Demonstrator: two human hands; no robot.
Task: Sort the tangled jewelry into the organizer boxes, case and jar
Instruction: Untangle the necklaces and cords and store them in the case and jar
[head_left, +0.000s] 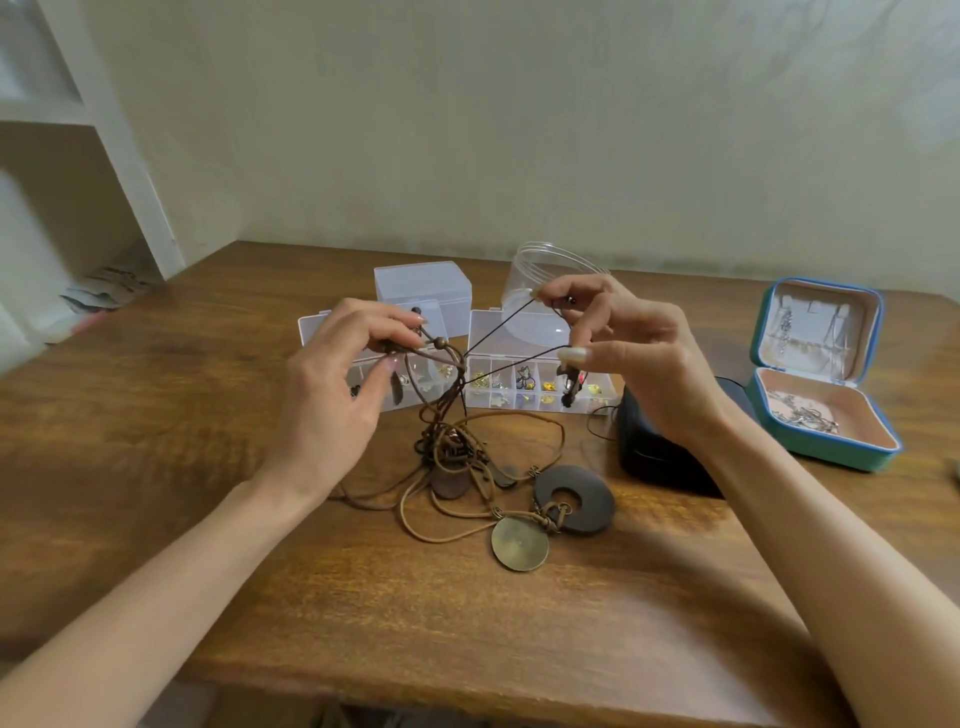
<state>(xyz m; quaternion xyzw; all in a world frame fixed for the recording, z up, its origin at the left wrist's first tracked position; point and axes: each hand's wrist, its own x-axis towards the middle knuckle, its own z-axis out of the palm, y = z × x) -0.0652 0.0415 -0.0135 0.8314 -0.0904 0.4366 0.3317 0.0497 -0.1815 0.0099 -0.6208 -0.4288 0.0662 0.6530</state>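
A tangle of brown and black cord necklaces (457, 452) is lifted partly off the wooden table (208, 467). A dark ring pendant (576, 499) and a brass disc pendant (519, 543) lie flat below it. My left hand (337, 395) pinches a brown cord with a wooden bead above the tangle. My right hand (639, 358) pinches a thin black cord, stretched taut from the tangle. Behind stand two open clear organizer boxes, left (322, 327) and right (524, 387), a clear jar (545, 291) and an open teal case (821, 379).
A small closed clear box (423, 291) sits behind the organizers. A black pouch (660, 457) lies under my right wrist. White shelving (67, 171) stands at the left beside the wall. The table's front edge runs near my forearms.
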